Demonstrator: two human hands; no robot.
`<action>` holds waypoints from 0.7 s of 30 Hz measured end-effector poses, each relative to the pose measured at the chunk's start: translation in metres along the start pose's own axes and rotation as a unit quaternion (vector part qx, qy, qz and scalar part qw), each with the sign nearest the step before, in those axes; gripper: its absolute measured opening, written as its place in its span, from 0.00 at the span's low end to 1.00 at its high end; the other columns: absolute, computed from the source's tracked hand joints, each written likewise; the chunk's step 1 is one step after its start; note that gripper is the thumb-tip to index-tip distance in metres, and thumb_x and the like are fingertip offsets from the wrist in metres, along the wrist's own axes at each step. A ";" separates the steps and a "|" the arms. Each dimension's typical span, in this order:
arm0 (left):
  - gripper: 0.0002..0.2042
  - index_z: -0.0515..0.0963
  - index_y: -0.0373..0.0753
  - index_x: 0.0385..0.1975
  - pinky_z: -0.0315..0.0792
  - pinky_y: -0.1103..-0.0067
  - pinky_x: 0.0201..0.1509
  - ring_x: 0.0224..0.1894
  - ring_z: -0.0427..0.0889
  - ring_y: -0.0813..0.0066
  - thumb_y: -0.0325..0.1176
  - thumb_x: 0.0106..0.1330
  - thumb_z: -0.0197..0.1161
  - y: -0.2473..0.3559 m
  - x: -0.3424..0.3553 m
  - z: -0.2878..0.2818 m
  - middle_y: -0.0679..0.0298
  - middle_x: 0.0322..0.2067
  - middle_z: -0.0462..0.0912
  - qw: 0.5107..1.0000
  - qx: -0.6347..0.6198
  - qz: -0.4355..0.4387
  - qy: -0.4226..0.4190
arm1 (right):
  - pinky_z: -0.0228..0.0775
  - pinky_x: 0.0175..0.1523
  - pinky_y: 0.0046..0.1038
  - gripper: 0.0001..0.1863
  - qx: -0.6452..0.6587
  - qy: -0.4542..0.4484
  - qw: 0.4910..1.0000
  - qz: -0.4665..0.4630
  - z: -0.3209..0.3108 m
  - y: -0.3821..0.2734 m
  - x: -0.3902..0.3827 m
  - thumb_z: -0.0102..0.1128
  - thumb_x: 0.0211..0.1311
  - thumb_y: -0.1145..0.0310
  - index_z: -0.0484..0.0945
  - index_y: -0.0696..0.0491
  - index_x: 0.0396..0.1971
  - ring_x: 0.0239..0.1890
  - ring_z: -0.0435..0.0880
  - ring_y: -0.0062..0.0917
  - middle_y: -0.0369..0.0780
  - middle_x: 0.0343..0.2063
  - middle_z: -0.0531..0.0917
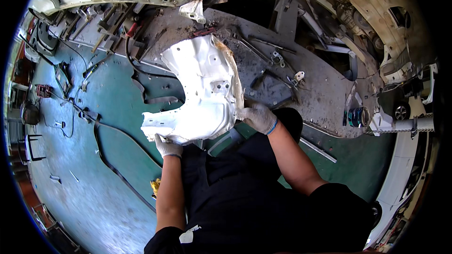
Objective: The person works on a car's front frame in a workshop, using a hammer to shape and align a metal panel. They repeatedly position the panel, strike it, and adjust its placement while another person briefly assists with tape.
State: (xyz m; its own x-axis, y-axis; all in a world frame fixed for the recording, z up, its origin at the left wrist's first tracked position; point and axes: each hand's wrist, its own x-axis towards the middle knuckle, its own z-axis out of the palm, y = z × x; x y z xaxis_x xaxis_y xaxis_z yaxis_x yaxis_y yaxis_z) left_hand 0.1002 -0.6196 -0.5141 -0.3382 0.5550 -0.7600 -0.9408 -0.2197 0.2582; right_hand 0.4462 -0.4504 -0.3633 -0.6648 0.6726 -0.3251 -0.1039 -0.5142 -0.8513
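Note:
A large white stamped metal panel (202, 89), curved, with bolt holes and a rusty brown edge, is held up in front of me. My left hand (167, 146), in a pale knit glove, grips its lower left arm from below. My right hand (258, 116), in a grey glove with a blue cuff, grips the panel's right edge, its fingertips partly hidden behind it.
A grey metal platform (320, 103) with loose bars and brackets lies beyond. Car body shells (358, 4) border the top and right. On the green floor (117, 183) are straps, cables, tools and a yellow object (155, 187). A white car (395, 183) stands at right.

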 end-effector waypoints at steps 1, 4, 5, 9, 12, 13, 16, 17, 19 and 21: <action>0.41 0.61 0.44 0.78 0.50 0.50 0.83 0.79 0.60 0.50 0.66 0.74 0.50 0.000 0.000 -0.002 0.58 0.78 0.63 1.000 0.003 -0.019 0.000 | 0.76 0.60 0.31 0.22 -0.053 0.015 0.998 -0.015 0.000 0.001 0.000 0.61 0.71 0.68 0.77 0.58 0.61 0.52 0.83 0.26 0.41 0.51 0.84; 0.41 0.60 0.44 0.79 0.49 0.50 0.83 0.80 0.59 0.50 0.66 0.74 0.50 0.002 0.000 -0.005 0.58 0.79 0.62 0.999 0.025 0.002 -0.034 | 0.75 0.58 0.26 0.26 -0.118 0.036 0.990 -0.062 0.003 0.000 0.002 0.62 0.72 0.62 0.77 0.62 0.64 0.49 0.81 0.20 0.38 0.50 0.85; 0.41 0.61 0.44 0.79 0.50 0.50 0.83 0.80 0.60 0.50 0.66 0.74 0.50 0.002 0.001 -0.007 0.58 0.79 0.62 0.998 0.052 0.015 -0.039 | 0.75 0.59 0.26 0.26 -0.089 0.030 0.994 -0.048 0.004 -0.001 0.003 0.62 0.72 0.62 0.78 0.62 0.64 0.49 0.81 0.20 0.38 0.50 0.85; 0.41 0.62 0.43 0.78 0.51 0.50 0.83 0.79 0.60 0.50 0.66 0.73 0.50 0.010 0.007 -0.009 0.58 0.78 0.64 0.998 0.024 -0.031 -0.053 | 0.78 0.54 0.24 0.22 -0.227 0.100 0.967 0.052 0.001 -0.011 0.002 0.67 0.71 0.62 0.83 0.62 0.57 0.44 0.83 0.18 0.37 0.43 0.88; 0.41 0.62 0.44 0.78 0.51 0.49 0.82 0.79 0.60 0.50 0.66 0.73 0.51 0.014 0.005 -0.003 0.59 0.78 0.64 0.999 0.034 0.000 -0.007 | 0.79 0.50 0.24 0.20 -0.194 0.062 0.979 0.014 -0.009 -0.019 0.003 0.68 0.69 0.62 0.86 0.62 0.51 0.42 0.85 0.18 0.39 0.40 0.89; 0.40 0.63 0.45 0.77 0.52 0.49 0.82 0.79 0.60 0.50 0.66 0.73 0.52 0.014 0.002 -0.001 0.59 0.77 0.64 0.998 0.051 0.031 0.027 | 0.79 0.50 0.25 0.20 -0.187 0.036 0.982 0.005 -0.012 -0.019 0.001 0.68 0.69 0.62 0.86 0.62 0.51 0.42 0.85 0.18 0.39 0.41 0.90; 0.40 0.64 0.45 0.77 0.53 0.47 0.81 0.78 0.61 0.49 0.66 0.73 0.51 0.015 -0.013 0.012 0.57 0.77 0.64 0.994 0.086 0.065 0.014 | 0.79 0.50 0.25 0.23 -0.213 0.053 0.975 0.034 -0.022 -0.012 0.005 0.71 0.66 0.59 0.86 0.61 0.52 0.43 0.86 0.18 0.40 0.41 0.90; 0.40 0.64 0.44 0.77 0.54 0.47 0.81 0.79 0.61 0.49 0.66 0.72 0.51 0.014 -0.017 0.020 0.57 0.77 0.63 0.991 0.098 0.086 0.014 | 0.79 0.51 0.25 0.23 -0.192 0.049 0.980 0.016 -0.025 -0.008 0.006 0.71 0.67 0.59 0.86 0.62 0.53 0.43 0.86 0.19 0.40 0.42 0.90; 0.41 0.63 0.44 0.77 0.54 0.46 0.81 0.79 0.60 0.49 0.67 0.72 0.51 0.014 -0.028 0.031 0.56 0.77 0.62 0.987 0.116 0.107 0.016 | 0.79 0.52 0.26 0.23 -0.152 0.042 0.987 -0.031 -0.030 0.001 0.011 0.70 0.69 0.59 0.85 0.63 0.54 0.43 0.86 0.21 0.40 0.43 0.90; 0.42 0.63 0.44 0.78 0.54 0.46 0.80 0.79 0.59 0.47 0.68 0.71 0.50 0.015 -0.034 0.045 0.55 0.78 0.61 0.987 0.110 0.114 0.003 | 0.78 0.56 0.30 0.27 -0.178 0.083 0.980 -0.021 -0.032 0.006 0.018 0.73 0.62 0.59 0.85 0.61 0.55 0.46 0.87 0.25 0.44 0.44 0.91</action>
State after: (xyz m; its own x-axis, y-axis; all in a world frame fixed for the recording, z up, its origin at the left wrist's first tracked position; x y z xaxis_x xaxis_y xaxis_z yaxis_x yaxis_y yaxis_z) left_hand 0.0967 -0.6052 -0.4577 -0.5428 0.5057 -0.6705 -0.8225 -0.1584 0.5463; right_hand 0.4570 -0.4242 -0.3879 -0.5326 0.7822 -0.3234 0.1557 -0.2850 -0.9458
